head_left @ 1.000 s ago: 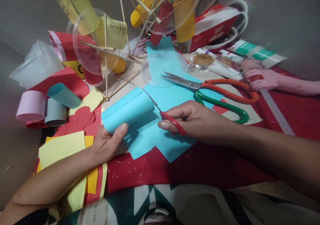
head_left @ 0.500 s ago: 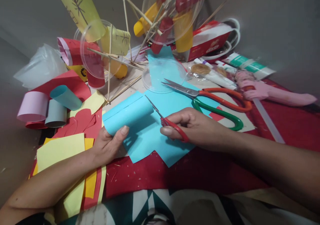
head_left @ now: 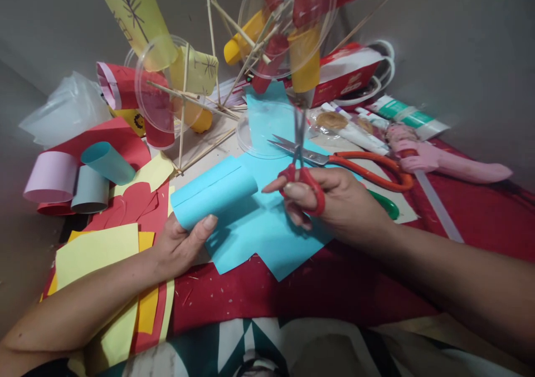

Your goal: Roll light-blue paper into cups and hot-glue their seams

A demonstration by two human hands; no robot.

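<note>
A rolled blue paper tube [head_left: 215, 190] with a seam along its top rests in my left hand [head_left: 186, 243], the thumb on its near side and the other fingers hidden beneath it. My right hand [head_left: 321, 198] grips small red-handled scissors [head_left: 301, 182], fingers in the loops and blades pointing up and away, slightly parted and blurred. The scissors are apart from the tube, to its right. Under both hands lies a cut sheet of blue paper [head_left: 276, 249]. Larger scissors [head_left: 368, 165] with one orange and one green handle lie just behind my right hand.
Stick frames hold clear plastic discs [head_left: 154, 87] and red and yellow paper tubes at the back. Small paper rings [head_left: 52, 176] and stacked coloured sheets [head_left: 100, 249] lie at left. A pink glue gun [head_left: 443, 156], tubes [head_left: 412, 115] and a red bag [head_left: 346, 76] are at right.
The scissors have swung from pointing left at the tube's end to pointing upward, and my right hand has turned with them. My left hand and the tube have hardly moved.
</note>
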